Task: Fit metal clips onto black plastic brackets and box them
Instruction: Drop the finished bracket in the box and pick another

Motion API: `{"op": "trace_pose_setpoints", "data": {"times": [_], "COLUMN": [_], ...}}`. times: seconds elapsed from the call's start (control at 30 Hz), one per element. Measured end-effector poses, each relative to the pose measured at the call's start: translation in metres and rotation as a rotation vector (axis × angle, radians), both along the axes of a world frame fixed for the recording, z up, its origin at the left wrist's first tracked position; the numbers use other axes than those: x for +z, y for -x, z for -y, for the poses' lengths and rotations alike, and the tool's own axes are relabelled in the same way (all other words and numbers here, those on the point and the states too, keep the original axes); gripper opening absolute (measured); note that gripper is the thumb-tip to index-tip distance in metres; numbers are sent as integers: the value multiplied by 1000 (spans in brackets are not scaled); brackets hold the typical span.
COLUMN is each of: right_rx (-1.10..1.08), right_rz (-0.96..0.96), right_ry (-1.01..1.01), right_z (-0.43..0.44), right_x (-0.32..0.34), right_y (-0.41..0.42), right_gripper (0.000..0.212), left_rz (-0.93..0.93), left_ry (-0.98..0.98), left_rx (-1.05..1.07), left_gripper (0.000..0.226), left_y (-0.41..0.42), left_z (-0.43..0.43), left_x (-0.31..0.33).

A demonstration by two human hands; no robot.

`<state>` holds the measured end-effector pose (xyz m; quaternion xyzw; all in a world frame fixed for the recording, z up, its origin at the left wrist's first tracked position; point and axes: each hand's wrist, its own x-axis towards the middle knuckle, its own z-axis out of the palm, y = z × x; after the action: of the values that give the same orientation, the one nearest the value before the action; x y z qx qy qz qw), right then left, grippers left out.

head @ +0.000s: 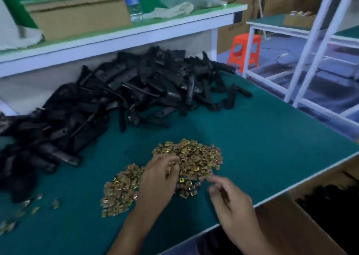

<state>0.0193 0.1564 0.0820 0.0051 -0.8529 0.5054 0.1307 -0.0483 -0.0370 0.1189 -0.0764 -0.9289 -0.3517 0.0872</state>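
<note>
Fingers [171, 160] of left hand [158, 180] curled down into the heap of metal clips [196, 157], closing on a few. Just beside the heap, right hand [233, 204] over the near table edge [291, 186], fingers loosely bent and blurred; holding a clip or not, cannot tell.

Bare green mat [262, 134] right of the clips and between clips and black plastic brackets [136, 87], piled against the back under the shelf [136, 33]. Clips and brackets too many to count; a few stray clips [35, 208] at far left.

One open cardboard box [287, 221] below the table edge, dark parts inside. On the shelf, one carton [77, 15] and one water bottle [132, 1]. One orange stool [244, 50] beyond.
</note>
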Motion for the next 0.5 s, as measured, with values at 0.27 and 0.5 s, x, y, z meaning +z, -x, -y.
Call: {"op": "trace_pose_setpoints", "data": {"times": [0.27,0.5], "right_rx": [-5,-73], "right_rz": [-23,-85], "right_ry": [-86,-128], "right_z": [33,38], "right_x": [-11,-14], "right_y": [24,25], "right_gripper": [22,11], "left_rz": [211,553], "left_ry": [-91,-1022], "left_rx": [318,561], "left_gripper": [20,14], "left_y": [120,201], "left_z": [49,23], "left_x": [6,-4]}}
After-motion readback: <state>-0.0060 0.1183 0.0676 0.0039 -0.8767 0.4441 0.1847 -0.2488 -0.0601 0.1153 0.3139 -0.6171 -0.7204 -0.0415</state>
